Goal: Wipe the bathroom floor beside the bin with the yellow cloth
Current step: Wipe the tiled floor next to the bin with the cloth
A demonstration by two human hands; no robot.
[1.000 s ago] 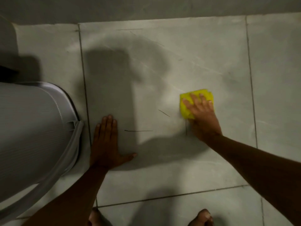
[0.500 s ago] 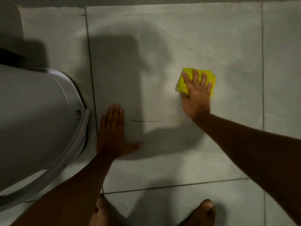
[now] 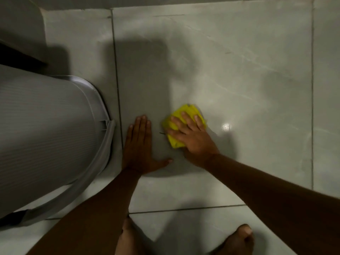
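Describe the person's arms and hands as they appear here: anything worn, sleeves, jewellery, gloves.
Both forearms are bare as far as the picture shows, with no sleeve in view. The left hand and the right hand wear no gloves, and no ring, watch or bracelet shows on either wrist or on the fingers. The fingernails look short and unpainted. The dim light could hide small details.

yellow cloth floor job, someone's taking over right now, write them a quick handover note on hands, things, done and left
Left hand: flat on the floor tile, fingers together, bracing beside the bin. It holds nothing.
Right hand: spread flat, pressing the yellow cloth to the tile, close to the left hand.
A thin dark strand lies at the cloth's left edge, not picked up.
Done: cannot tell how much is wiped; tile to the right looks shiny.
Left: the strip between the hands and the bin.
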